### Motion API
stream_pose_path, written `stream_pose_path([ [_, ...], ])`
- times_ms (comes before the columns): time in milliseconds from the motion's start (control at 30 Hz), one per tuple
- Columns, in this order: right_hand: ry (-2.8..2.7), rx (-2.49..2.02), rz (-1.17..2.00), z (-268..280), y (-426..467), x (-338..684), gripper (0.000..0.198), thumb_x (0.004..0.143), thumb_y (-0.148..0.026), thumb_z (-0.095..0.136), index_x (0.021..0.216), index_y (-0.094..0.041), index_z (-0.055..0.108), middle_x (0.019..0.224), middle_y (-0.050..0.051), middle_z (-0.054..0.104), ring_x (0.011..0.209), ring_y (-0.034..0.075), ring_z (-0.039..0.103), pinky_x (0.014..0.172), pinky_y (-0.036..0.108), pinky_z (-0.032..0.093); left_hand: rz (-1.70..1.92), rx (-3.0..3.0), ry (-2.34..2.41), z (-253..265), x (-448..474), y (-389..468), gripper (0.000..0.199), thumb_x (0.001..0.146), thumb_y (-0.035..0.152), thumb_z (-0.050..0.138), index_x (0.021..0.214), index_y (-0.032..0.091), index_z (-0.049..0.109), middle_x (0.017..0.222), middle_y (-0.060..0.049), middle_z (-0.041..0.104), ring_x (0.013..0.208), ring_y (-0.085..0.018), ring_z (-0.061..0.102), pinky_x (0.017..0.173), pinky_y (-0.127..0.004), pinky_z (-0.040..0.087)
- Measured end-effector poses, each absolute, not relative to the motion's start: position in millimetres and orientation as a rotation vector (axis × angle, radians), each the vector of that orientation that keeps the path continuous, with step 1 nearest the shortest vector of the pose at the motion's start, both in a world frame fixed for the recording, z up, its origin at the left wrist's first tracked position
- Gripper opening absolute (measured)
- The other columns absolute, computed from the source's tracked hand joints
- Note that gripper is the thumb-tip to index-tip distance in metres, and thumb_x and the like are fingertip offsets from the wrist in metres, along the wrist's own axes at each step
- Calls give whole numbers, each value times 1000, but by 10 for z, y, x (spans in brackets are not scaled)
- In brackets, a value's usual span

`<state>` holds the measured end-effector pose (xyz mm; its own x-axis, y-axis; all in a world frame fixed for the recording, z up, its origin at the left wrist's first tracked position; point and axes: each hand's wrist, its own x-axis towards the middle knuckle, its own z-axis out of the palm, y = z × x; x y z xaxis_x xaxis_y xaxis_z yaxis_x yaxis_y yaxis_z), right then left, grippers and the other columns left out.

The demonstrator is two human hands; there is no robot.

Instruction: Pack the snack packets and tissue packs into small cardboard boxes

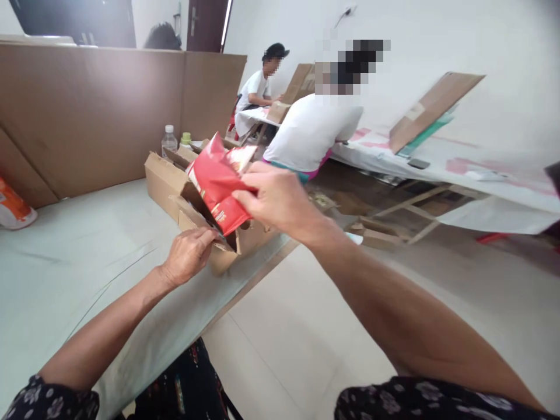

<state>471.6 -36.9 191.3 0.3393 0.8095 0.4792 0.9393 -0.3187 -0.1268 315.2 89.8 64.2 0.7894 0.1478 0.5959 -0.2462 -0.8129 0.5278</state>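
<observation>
My right hand [275, 195] pinches a shiny red snack packet [221, 186] by its right side, thumb in front. The packet tilts over an open cardboard box [168, 184] standing at the table's edge, its lower end at the box's opening. My left hand [188, 254] is closed at the near corner of this box, with its fingertips on the rim. A small bluish edge shows by those fingertips, too small to name. The packet and the box flaps hide most of the inside.
A clear bottle [169, 140] and a green-capped container [186, 139] stand behind the box. Tall cardboard panels [109, 111] line the table's far side. An orange-and-white container [15, 204] stands at left. Two people in white shirts sit at other tables beyond; an open carton [376, 233] lies on the floor.
</observation>
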Motion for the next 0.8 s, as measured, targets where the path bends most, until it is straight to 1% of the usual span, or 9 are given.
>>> stream_pose_path([
  [100, -1470, -1944, -620, 2115, -543, 4539, 32, 91, -25, 61, 61, -26, 49, 78, 6, 64, 78, 22, 64, 73, 36, 52, 896, 2197, 5, 616, 2986, 909, 24, 96, 22, 57, 118, 22, 65, 141, -14, 66, 115, -23, 71, 92, -36, 59],
  [167, -1467, -1773, -668, 2173, -602, 4369, 35, 92, -28, 64, 62, -27, 46, 72, 4, 60, 74, 21, 61, 70, 36, 51, 933, 2059, 83, 637, 2780, 934, 43, 97, 37, 63, 137, 23, 55, 157, -20, 51, 122, -25, 68, 91, -37, 60],
  [267, -1548, -1621, -573, 2081, -551, 4056, 35, 93, -29, 66, 62, -26, 48, 71, 2, 59, 69, 19, 58, 65, 33, 50, 936, 1893, 141, 728, 2409, 930, 76, 97, 66, 57, 155, 22, 33, 157, -24, 51, 126, -30, 68, 91, -41, 62],
  [367, -1694, -1494, -282, 1826, -367, 3685, 31, 94, -25, 64, 64, -24, 56, 78, 3, 65, 68, 16, 61, 61, 29, 52, 815, 1455, 176, 807, 2072, 826, 96, 84, 80, 66, 154, 22, 38, 154, -21, 56, 131, -36, 65, 100, -48, 60],
  [467, -1811, -1411, -3, 1585, -194, 3369, 26, 96, -22, 61, 70, -22, 63, 87, 4, 71, 74, 16, 68, 67, 28, 57, 677, 964, 291, 767, 1795, 712, 91, 67, 66, 88, 139, 19, 57, 139, -16, 69, 129, -40, 66, 106, -50, 57],
  [567, -1890, -1403, 220, 1515, -148, 3282, 12, 97, -28, 63, 99, -22, 73, 99, 5, 77, 84, 18, 73, 74, 29, 61, 648, 849, 397, 628, 1518, 703, 71, 72, 58, 86, 124, 16, 65, 122, -15, 77, 119, -39, 72, 105, -53, 58],
  [633, -1815, -1464, 245, 1555, -167, 3415, 25, 97, -33, 64, 120, -25, 72, 108, 5, 79, 90, 19, 75, 75, 31, 62, 611, 789, 454, 533, 1312, 751, 66, 71, 54, 87, 119, 13, 66, 114, -17, 79, 112, -39, 75, 102, -55, 60],
  [700, -1619, -1595, 66, 1603, -172, 3707, 25, 95, -35, 64, 116, -26, 74, 110, 7, 80, 94, 21, 76, 79, 33, 62, 586, 735, 519, 461, 1092, 814, 64, 70, 49, 89, 117, 12, 67, 110, -18, 80, 107, -39, 77, 97, -56, 62],
  [800, -1328, -1871, -179, 1566, -102, 4309, 17, 85, -29, 65, 96, -24, 78, 108, 12, 80, 98, 26, 76, 86, 38, 60, 608, 667, 644, 393, 766, 907, 59, 72, 41, 90, 117, 11, 68, 110, -18, 80, 102, -37, 78, 94, -54, 64],
])
